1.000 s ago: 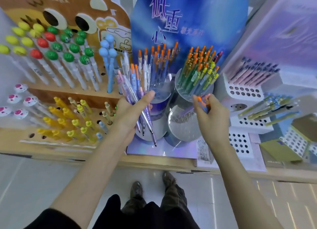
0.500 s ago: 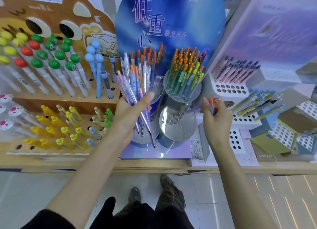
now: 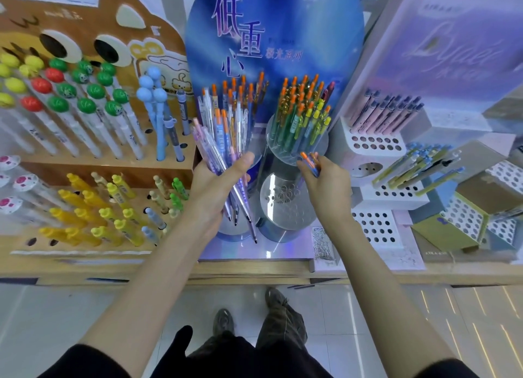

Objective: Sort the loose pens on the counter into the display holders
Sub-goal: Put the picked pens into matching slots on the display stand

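We are gripping a fanned bundle of pens [image 3: 219, 148] in our left hand [image 3: 215, 192], thumb curled across the barrels, at the left side of the blue display. Our right hand [image 3: 329, 188] is pinching a few orange-capped pens [image 3: 310, 162] just beside the near rim of the far round holder [image 3: 322, 147], which is carrying green and yellow pens. A perforated round holder [image 3: 285, 201] is standing between our hands.
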`<state>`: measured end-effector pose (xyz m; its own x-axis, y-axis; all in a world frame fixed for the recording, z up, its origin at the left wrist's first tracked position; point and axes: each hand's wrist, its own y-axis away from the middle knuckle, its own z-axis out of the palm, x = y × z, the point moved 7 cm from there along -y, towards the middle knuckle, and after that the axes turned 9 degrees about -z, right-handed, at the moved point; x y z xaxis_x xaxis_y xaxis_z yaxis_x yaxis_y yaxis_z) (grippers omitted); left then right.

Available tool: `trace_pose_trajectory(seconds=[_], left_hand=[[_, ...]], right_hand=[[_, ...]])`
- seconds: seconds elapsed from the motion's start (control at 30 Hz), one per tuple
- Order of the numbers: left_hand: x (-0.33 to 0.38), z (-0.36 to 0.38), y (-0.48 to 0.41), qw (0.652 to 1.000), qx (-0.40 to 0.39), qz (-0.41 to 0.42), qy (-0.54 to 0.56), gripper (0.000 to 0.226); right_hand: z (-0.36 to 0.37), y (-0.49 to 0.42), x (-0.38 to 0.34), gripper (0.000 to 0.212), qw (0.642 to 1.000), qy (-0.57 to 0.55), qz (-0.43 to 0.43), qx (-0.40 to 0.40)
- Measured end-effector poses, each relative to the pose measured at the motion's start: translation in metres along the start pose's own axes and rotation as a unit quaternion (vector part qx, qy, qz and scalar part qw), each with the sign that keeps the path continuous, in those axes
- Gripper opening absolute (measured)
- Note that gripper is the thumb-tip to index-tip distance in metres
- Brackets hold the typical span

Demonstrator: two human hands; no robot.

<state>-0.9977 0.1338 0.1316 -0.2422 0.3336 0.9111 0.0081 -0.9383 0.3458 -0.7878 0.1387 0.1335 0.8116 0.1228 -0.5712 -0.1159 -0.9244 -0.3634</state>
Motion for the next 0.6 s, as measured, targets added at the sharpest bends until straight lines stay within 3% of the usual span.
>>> trace_pose_trajectory(seconds=[0.17, 0.23, 0.3, 0.37, 0.47, 0.6], left_hand=[[-0.003, 0.004, -0.002, 1.000, -0.012, -0.003, 0.005, 0.038], [-0.002, 0.003, -0.002, 1.000, -0.014, -0.001, 0.013, 0.037], [0.000, 0.002, -0.003, 1.000, -0.018, -0.002, 0.021, 0.038], [0.001, 0.002, -0.002, 0.999, -0.025, -0.006, 0.027, 0.044], [0.003, 0.002, -0.001, 0.998, -0.028, -0.011, 0.051, 0.047], [0.005, -0.004, -0.003, 0.999, -0.008, -0.006, 0.041, 0.058]], right_hand=[[-0.008, 0.005, -0.003, 0.028, 0.998, -0.034, 0.056, -0.010], [-0.019, 0.020, -0.013, 0.035, 0.989, -0.120, 0.084, 0.029], [-0.021, 0.033, -0.033, 0.023, 0.964, -0.247, 0.088, 0.041], [-0.006, 0.041, -0.055, 0.007, 0.930, -0.354, 0.099, -0.026], [0.023, 0.047, -0.079, 0.011, 0.887, -0.417, 0.134, -0.145], [0.040, 0.051, -0.079, 0.008, 0.847, -0.449, 0.204, -0.199]])
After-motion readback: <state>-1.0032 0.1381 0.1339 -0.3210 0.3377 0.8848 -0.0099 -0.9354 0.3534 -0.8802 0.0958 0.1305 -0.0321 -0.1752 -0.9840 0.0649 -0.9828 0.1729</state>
